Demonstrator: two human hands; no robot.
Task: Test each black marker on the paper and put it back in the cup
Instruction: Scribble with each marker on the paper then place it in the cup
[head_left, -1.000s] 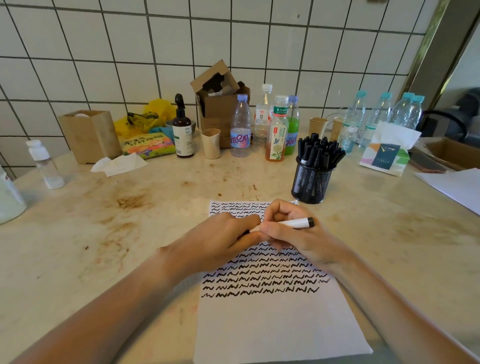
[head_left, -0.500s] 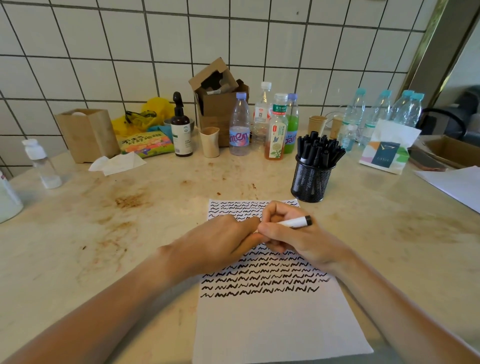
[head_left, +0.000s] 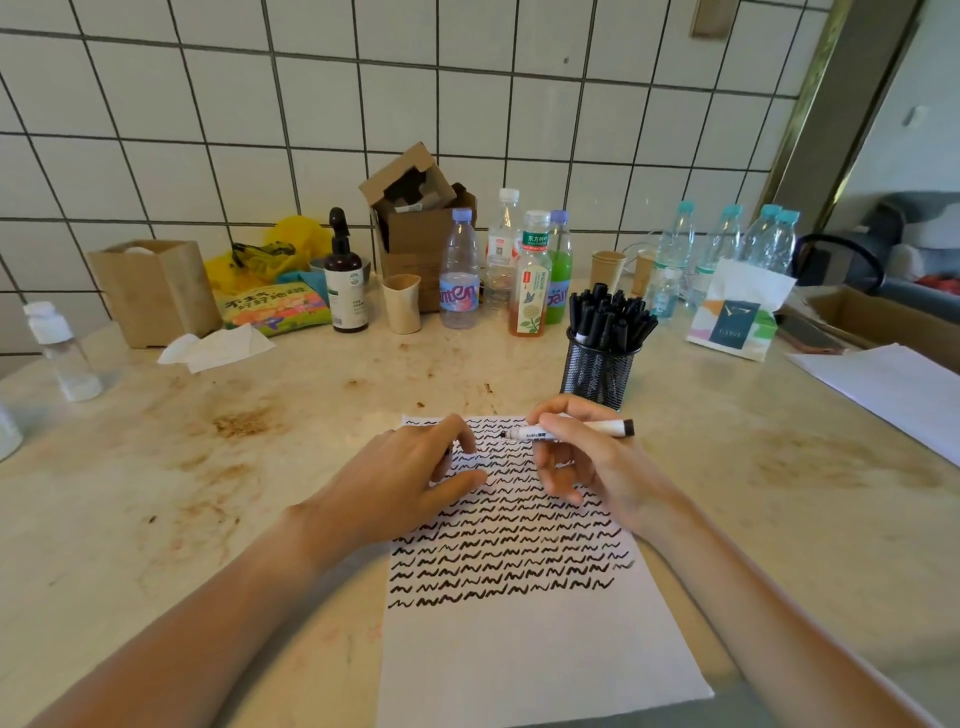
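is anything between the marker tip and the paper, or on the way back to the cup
Nothing visible. The marker in the right hand has its tip bare above the paper. The cup stands just behind, with open tabletop between.

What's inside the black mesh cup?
The mesh cup holds a packed bunch of black markers, caps up and fanning out above the rim. Their lower barrels show only dimly through the mesh; the cup's bottom can't be seen.
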